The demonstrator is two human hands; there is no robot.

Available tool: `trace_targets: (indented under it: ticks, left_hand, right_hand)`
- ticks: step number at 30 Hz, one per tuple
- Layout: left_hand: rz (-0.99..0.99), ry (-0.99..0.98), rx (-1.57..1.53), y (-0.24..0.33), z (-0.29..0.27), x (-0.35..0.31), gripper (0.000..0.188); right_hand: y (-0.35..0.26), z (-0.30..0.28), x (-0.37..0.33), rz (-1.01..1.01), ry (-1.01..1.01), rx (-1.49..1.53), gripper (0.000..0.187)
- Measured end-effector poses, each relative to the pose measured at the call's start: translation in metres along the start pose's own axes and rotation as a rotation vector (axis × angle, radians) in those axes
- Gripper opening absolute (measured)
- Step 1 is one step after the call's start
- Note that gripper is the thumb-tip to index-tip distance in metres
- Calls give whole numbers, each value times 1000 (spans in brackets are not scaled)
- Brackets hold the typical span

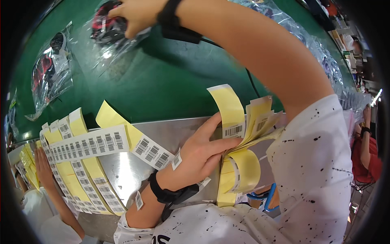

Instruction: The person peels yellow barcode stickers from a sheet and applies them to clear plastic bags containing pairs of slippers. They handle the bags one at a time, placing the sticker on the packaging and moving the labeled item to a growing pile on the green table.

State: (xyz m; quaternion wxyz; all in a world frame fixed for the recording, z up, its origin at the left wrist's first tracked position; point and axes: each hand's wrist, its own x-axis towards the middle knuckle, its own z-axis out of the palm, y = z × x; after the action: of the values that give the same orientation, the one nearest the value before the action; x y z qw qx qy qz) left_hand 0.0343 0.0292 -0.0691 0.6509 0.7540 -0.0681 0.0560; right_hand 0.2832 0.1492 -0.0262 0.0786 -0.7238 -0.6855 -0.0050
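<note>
My left hand (195,152) grips a bundle of yellow-backed barcode label strips (233,130) at the table's near edge, its thumb across them. Small barcode stickers cling to that hand and forearm. My right arm reaches across to the far left. There my right hand (142,15) has its fingers around a clear plastic bag (109,30) with a black and red item inside; some fingertips are hidden. A similar bagged black and red item (48,67) lies to the left. More barcode label strips (87,146) hang over the metal edge left of my left hand.
The green tabletop (162,89) has a metal front edge (178,128). Clear bags (321,53) are heaped at the right. A cable (252,83) runs from my right wristband. Another person's hand (44,166) touches the strips at left; a person in red (365,158) sits at right.
</note>
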Motion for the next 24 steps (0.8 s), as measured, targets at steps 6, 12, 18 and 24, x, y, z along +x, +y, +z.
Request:
trace_targets:
  ticks: [6, 12, 18, 24]
  left_hand:
    - [-42, 8, -117, 12, 2, 4, 27]
    - [-142, 4, -109, 12, 2, -3, 19]
    - [-175, 92, -105, 17, 18, 5, 18]
    - [-308, 116, -162, 26, 21, 4, 17]
  right_hand:
    - [39, -21, -109, -51, 211, -95, 45]
    - [-40, -66, -269, 638, 177, 1278, 27]
    - [-121, -61, -331, 555, 319, 966, 20]
    - [-138, -57, -357, 381, 449, 1289, 20]
